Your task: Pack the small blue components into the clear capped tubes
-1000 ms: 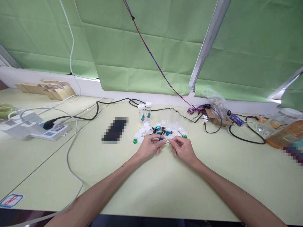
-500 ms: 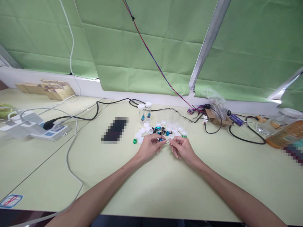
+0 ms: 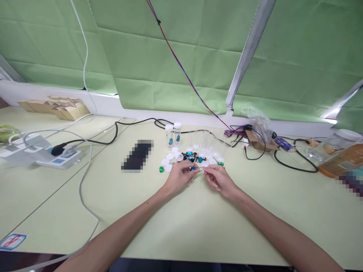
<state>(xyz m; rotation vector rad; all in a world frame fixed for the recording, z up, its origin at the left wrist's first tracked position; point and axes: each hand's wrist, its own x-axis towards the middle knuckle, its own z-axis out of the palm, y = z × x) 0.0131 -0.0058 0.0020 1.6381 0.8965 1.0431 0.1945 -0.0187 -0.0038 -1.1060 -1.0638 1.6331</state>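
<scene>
Blue part (image 3: pixel 193 169) is pinched at the fingertips of our left hand (image 3: pixel 179 176), just in front of the white caps (image 3: pixel 170 156). Our right hand (image 3: pixel 219 178) is close by, gap between hands, fingertips clamped on a thin rod (image 3: pixel 200 169); we can't tell if it joins the part. Two capped clear vials (image 3: pixel 169 133) stand upright behind.
</scene>
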